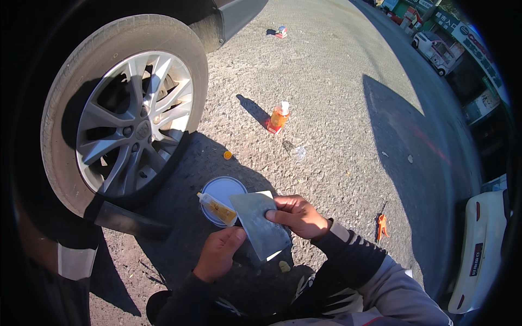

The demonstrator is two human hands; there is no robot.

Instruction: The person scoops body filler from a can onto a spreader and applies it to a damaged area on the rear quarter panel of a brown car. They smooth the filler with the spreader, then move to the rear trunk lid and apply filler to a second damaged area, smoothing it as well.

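Observation:
My right hand (300, 217) grips a thin grey sheet (260, 225) with a pale backing, thumb on top of it. The sheet looks like sandpaper and tilts over the ground in front of me. My left hand (220, 252) is closed, its thumb at the sheet's left edge and close to the end of a clear tube (217, 208) filled with yellow-brown stuff. What its fingers pinch is hidden. The tube overlaps a round white lid or tub top (224, 187) and points away to the left. I cannot tell whether it rests there.
A car wheel (133, 122) stands close on the left. Ahead are an orange bottle (279, 117), crumpled clear plastic (297, 153) and an orange cap (227, 155). An orange clamp-like tool (381, 228) lies to the right. A small box (281, 32) sits farther off; a white car (478, 252) stands far right.

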